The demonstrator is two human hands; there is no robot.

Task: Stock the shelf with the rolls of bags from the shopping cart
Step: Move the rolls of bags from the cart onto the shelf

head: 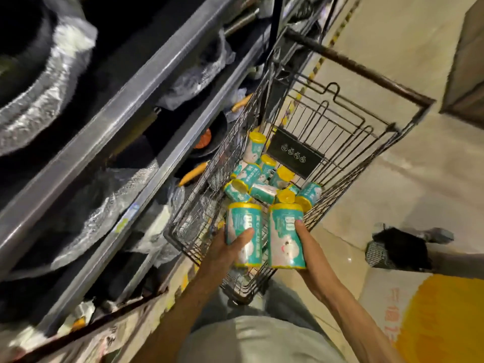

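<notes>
My left hand (227, 246) grips one teal roll of bags with a yellow end (245, 226), held upright over the near end of the wire shopping cart (348, 163). Beside it, my right hand (305, 241) grips a second teal roll (285, 234), also upright. Several more teal and yellow rolls (262, 176) lie jumbled on the cart's floor beyond my hands. The grey shelving unit (125, 108) runs along the left of the cart.
The shelves hold pans and cookware in plastic wrap (86, 218), some with wooden handles (192, 174) poking toward the cart. The cart handle bar (366, 69) is at the far end. Another person's foot (408, 247) stands on the tiled floor to the right.
</notes>
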